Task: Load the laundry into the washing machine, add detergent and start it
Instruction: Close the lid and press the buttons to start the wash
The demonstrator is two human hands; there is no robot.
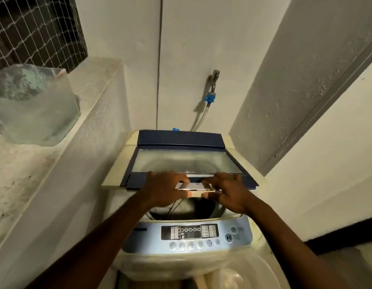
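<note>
A top-loading washing machine (pixel 139 259) stands below me against the wall. Its blue lid (pixel 181 138) with a glass window (pixel 181 161) is partly raised. My left hand (pixel 164 188) and my right hand (pixel 229 191) both grip the pale handle strip (pixel 196 187) on the lid's front edge. Beneath my hands shows the dark drum opening (pixel 193 209); what lies inside it is too dark to tell. The light-blue control panel (pixel 189 232), with a row of round buttons, faces me. No detergent is in view.
A ledge (pixel 24 163) on the left carries a clear plastic container (pixel 32 107) beneath a netted window (pixel 35 30). A wall tap with a blue connector (pixel 210 99) and hose hangs behind the machine. A pale tub (pixel 239 274) sits at the bottom right.
</note>
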